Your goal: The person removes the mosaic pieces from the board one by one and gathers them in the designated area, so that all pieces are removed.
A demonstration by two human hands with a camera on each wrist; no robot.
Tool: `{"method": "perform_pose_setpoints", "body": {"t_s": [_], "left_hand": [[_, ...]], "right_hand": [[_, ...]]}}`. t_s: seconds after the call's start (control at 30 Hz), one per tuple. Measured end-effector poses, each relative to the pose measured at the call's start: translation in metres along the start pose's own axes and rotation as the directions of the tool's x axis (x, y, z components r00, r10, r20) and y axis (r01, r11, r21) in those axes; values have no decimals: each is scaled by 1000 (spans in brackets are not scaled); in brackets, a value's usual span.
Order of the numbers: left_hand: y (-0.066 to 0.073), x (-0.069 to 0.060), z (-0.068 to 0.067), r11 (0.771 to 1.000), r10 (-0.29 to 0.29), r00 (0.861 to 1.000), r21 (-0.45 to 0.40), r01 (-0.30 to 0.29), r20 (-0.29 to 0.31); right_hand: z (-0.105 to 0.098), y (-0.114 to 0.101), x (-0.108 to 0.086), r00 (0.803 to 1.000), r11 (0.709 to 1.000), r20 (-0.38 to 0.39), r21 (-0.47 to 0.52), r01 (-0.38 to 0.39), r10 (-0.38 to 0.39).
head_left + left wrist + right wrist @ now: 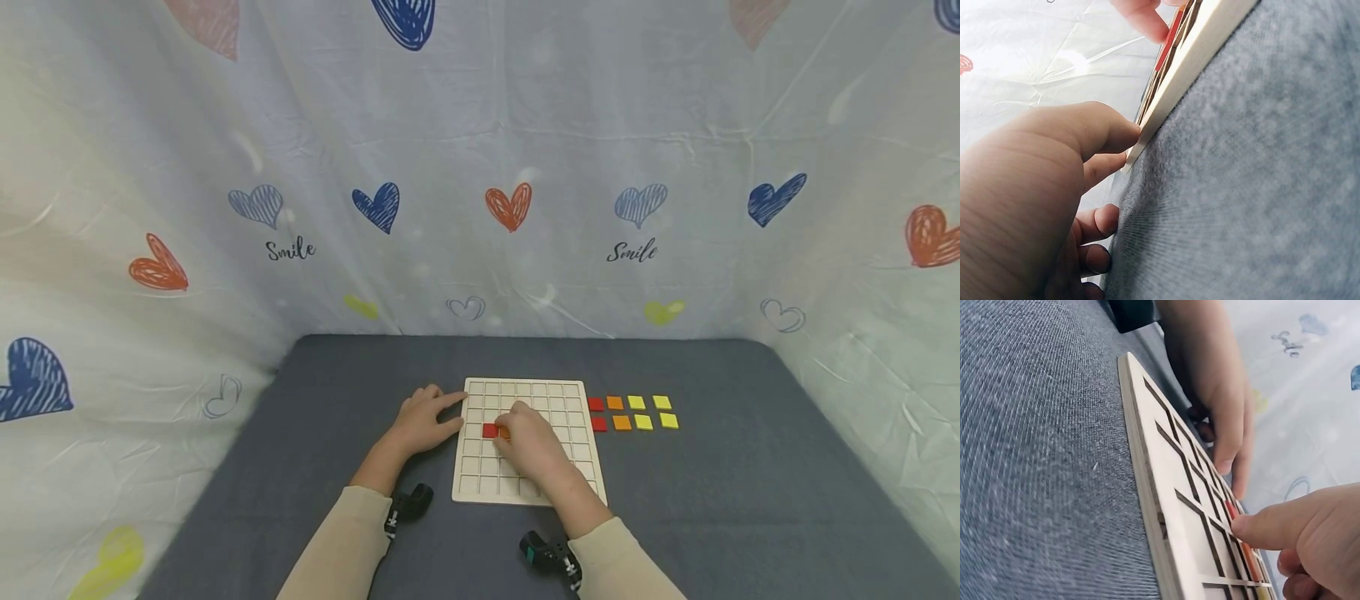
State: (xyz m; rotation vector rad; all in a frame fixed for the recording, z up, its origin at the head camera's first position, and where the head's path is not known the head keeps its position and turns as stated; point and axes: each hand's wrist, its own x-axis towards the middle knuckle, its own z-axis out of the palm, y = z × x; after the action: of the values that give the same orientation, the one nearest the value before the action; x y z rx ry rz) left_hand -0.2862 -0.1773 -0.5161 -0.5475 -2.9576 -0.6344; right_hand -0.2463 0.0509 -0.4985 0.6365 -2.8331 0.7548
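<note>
A pale wooden grid board (480, 492) lies on the dark cloth. One red square tile (489, 431) sits in a cell left of the board's middle. My right hand (534, 446) pinches an orange square tile (505, 433) just right of the red one; fingers partly cover it. In the right wrist view the thumb (1266, 524) touches down at the board beside the red tile (1230, 510). My left hand (420, 423) touches the board's left edge with thumb and index finger, while its other fingers stay off the board, as the left wrist view shows.
Right of the board lie two short rows of loose tiles: red (598, 424), orange (622, 423) and yellow (643, 422). A grey cloth (720, 500) covers the table. A white curtain (450, 275) printed with hearts surrounds it. Black camera mounts (542, 552) sit at both wrists.
</note>
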Motion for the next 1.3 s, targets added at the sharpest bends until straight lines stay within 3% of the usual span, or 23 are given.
{"method": "perform_pose_setpoints", "body": {"t_s": [0.27, 0.4, 0.6, 0.8, 1.3], "left_hand": [[1, -1, -2, 1000, -4, 1000, 2, 4, 4], [1, -1, -2, 1000, -7, 1000, -7, 7, 11], [1, -1, -2, 1000, -13, 1000, -4, 13, 20], [1, -1, -3, 1000, -22, 1000, -5, 22, 20], [2, -1, -2, 1000, -18, 1000, -6, 18, 13]], "right_hand": [[2, -3, 1, 997, 999, -72, 32, -20, 22], [-2, -5, 2, 997, 1000, -73, 28, -8, 10], [-20, -10, 3, 996, 994, -83, 109, -15, 24], [-47, -11, 2, 992, 971, -92, 229, -64, 87], [-99, 36, -11, 968, 903, -149, 411, -123, 200]]}}
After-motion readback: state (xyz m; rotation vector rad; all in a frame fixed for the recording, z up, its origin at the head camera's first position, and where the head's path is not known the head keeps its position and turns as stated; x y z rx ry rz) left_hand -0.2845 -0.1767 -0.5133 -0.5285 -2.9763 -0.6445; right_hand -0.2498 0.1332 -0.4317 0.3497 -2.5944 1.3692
